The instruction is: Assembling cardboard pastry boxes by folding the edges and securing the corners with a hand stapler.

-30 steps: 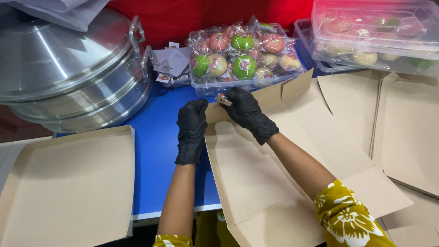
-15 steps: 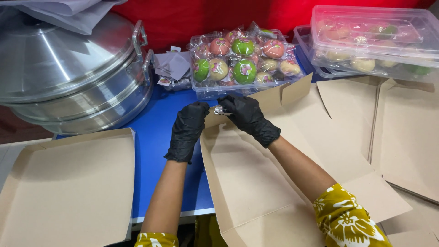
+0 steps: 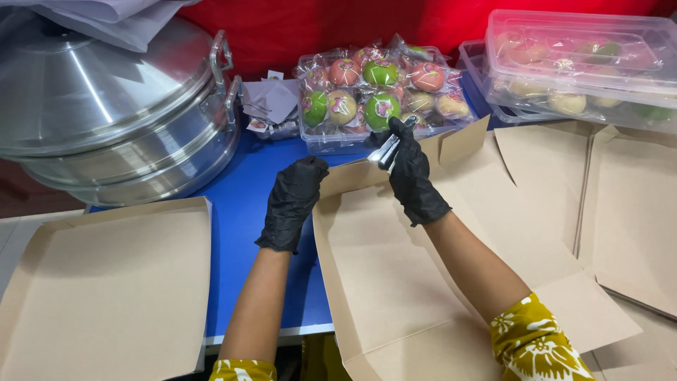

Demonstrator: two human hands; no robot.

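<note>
Both my hands wear black gloves. My left hand [image 3: 293, 201] pinches the far left corner of a flat brown cardboard box [image 3: 384, 268] that lies on the blue table [image 3: 243, 212]. My right hand [image 3: 415, 180] grips a small silver stapler [image 3: 388, 149] at the box's raised far flap. Just behind the flap stands a clear plastic tray [image 3: 381, 95] of wrapped green and pink round cakes.
A large stacked metal steamer [image 3: 106, 113] fills the back left. An open brown box [image 3: 106, 282] lies at the near left. More flat cardboard boxes [image 3: 599, 190] lie to the right, under clear lidded containers [image 3: 578, 63] of cakes. Small folded papers [image 3: 271, 106] sit beside the steamer.
My right hand has risen and now holds the silver stapler upright at the flap. My left hand has shifted to the box's far left corner, and the flap stands higher.
</note>
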